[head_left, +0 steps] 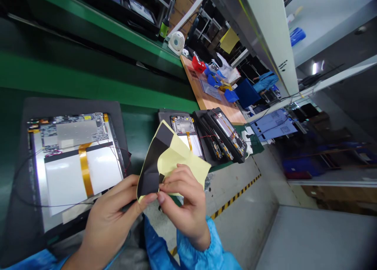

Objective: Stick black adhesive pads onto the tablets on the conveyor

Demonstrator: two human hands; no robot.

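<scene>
A yellow backing sheet with black adhesive pieces (184,158) is held up between both hands, bent, over the bench's front edge. My left hand (110,215) pinches its lower left edge between thumb and fingers. Thumb and fingertips of my right hand (185,199) close at the sheet's lower middle, by the corner of a black piece (149,181); whether they grip that piece or the backing is hidden. To the left lies an opened tablet (66,171) with its circuit board, white battery and orange ribbon cable exposed, on a dark pad (121,124).
Several more opened devices (225,134) rest on dark pads farther along the green bench (138,122). Beyond stands a wooden table (196,87) with blue bins (214,80) and a red bin (198,65). A small white fan (176,43) sits on the shelf. Striped tape (235,197) marks the floor.
</scene>
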